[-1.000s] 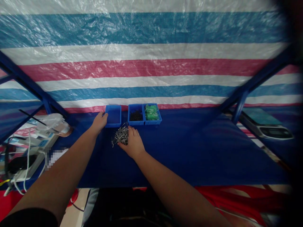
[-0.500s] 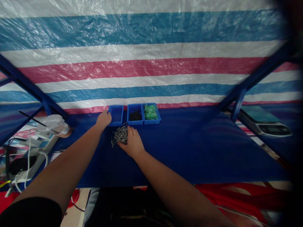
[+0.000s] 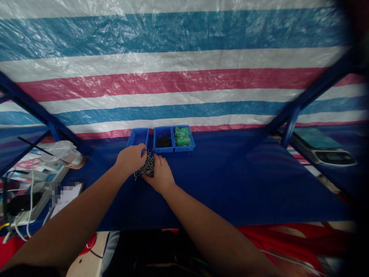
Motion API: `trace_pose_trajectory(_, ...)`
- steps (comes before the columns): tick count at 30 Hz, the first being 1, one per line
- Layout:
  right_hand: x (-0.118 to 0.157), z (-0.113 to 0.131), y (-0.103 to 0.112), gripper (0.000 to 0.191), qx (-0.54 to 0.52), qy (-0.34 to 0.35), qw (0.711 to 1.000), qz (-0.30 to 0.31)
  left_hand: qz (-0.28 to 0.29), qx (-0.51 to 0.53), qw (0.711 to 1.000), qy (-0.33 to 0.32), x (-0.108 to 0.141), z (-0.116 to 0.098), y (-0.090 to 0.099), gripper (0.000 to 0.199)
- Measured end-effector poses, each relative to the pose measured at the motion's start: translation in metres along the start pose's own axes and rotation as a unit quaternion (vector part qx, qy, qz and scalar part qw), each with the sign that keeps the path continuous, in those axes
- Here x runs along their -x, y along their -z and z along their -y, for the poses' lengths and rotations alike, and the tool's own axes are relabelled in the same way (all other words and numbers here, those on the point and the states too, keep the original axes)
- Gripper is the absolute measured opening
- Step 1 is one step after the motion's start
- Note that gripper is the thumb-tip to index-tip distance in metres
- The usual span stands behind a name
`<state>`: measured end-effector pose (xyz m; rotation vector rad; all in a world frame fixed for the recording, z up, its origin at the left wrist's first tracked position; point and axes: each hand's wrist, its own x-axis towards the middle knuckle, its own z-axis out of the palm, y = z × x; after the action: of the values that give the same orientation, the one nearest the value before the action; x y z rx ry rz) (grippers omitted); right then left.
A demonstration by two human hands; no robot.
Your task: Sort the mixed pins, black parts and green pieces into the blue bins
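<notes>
Left hand (image 3: 130,159) and right hand (image 3: 161,176) curled, holding nail pile (image 3: 148,166) snug between them, just below blue bin (image 3: 137,137).

Striped tarpaulin (image 3: 184,92) behind blue steel shelving (image 3: 311,96)

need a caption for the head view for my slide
Left hand and right hand around loose metal nails below three blue bins

One head-worn camera looks forward and down from the person's viewpoint, close to the pile of nails (image 3: 147,165) at centre, with the blue bench cover (image 3: 230,184) at 4 o'clock and striped tarpaulin (image 3: 173,80) at 12 o'clock.
</notes>
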<state>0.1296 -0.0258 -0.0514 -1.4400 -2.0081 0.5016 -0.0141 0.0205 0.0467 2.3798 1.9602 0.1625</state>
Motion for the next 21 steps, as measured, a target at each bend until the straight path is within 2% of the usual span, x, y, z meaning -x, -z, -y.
trace_pose_trajectory(2,0.000,0.000,0.001,0.098,-0.005,0.003,1.000,-0.002,0.033,-0.023,0.999,-0.007,0.012,-0.003,-0.005,0.029)
trace_pose_trajectory(5,0.000,0.001,0.002,0.093,-0.005,0.010,1.000,-0.009,0.016,-0.047,0.998,-0.027,0.023,0.000,-0.017,0.034)
trace_pose_trajectory(10,-0.001,0.003,0.003,0.085,0.002,0.016,0.999,-0.028,-0.001,-0.052,0.997,-0.051,0.024,0.003,-0.034,0.040)
trace_pose_trajectory(14,-0.004,0.004,0.006,0.079,0.006,0.019,0.999,-0.038,-0.028,-0.065,0.997,-0.032,0.023,-0.002,-0.039,0.041)
trace_pose_trajectory(21,-0.011,0.005,0.013,0.077,0.031,0.042,0.999,-0.012,-0.073,-0.079,0.994,-0.006,0.032,-0.004,-0.045,0.039)
